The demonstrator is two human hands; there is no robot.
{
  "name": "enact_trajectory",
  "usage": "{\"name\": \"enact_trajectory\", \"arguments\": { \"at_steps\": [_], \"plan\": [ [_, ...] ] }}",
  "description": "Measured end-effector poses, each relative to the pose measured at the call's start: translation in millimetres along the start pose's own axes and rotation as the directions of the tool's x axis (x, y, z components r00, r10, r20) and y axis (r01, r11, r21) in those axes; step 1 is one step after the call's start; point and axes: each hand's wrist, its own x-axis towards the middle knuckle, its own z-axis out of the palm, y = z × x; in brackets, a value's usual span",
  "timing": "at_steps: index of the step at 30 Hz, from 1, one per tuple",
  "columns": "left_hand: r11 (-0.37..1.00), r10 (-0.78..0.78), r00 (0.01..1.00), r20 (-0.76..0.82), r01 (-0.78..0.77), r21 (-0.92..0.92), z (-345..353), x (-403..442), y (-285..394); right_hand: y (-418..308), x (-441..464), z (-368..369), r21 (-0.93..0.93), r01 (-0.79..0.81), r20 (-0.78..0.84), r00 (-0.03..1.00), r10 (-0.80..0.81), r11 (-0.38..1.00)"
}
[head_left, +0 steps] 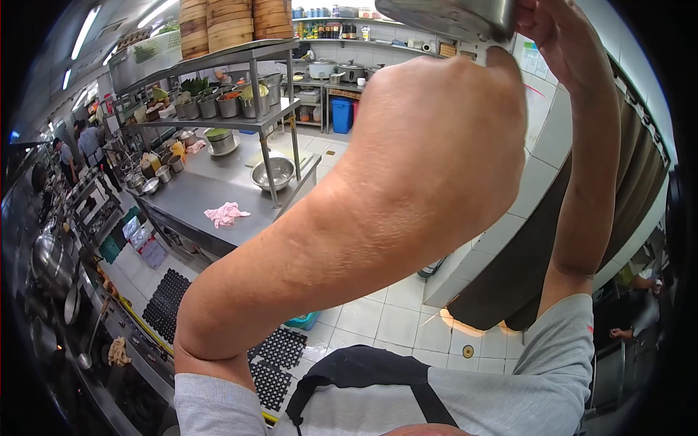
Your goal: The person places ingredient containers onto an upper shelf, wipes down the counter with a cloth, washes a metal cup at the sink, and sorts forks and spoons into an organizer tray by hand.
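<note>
At the top of the view a shiny steel pot (454, 20) is held up high, its upper part cut off by the frame edge. My right hand (556, 40) grips the pot's right side, fingers curled against the metal. My left hand (454, 127) is raised just below the pot, its back towards me. The left fingers look folded in, and the thumb points up near the pot's underside. What the left fingers hold, if anything, is hidden behind the hand.
Left stands a steel worktable (193, 207) with a metal bowl (273, 173), a pink cloth (226, 214) and shelves of food containers. Bamboo steamers (229, 29) sit on top. A stove with a ladle (86, 360) runs along the far left; dark curtain (538, 247) hangs right. Other people work in the background.
</note>
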Motion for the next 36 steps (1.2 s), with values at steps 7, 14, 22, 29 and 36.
{"name": "enact_trajectory", "arguments": {
  "at_steps": [7,14,22,29,36],
  "plan": [
    [0.997,0.072,0.966,-0.249,-0.074,0.003,-5.8,-1.8,1.9,-0.7,-1.4,4.9,0.005,0.019,-0.04,0.999,-0.019,1.0],
    [0.958,-0.26,0.915,0.309,0.284,-0.034,-59.8,11.8,-9.6,-1.4,-2.8,4.5,0.072,0.024,-0.015,1.0,-0.023,0.997],
    [0.968,-0.242,0.969,-0.054,0.245,0.057,-38.9,-12.8,-79.1,-1.6,6.1,-16.8,0.107,0.033,0.026,0.999,-0.036,0.994],
    [0.949,-0.281,0.959,0.031,0.283,-0.139,-28.6,-27.5,-59.1,-2.8,1.7,-13.1,0.18,0.05,-0.029,0.999,-0.046,0.982],
    [0.873,-0.271,0.947,0.172,0.317,-0.371,-32.3,-34.8,-26.3,-7.7,-0.7,-21.1,0.269,0.002,0.068,0.997,-0.021,0.963]
  ]
}}
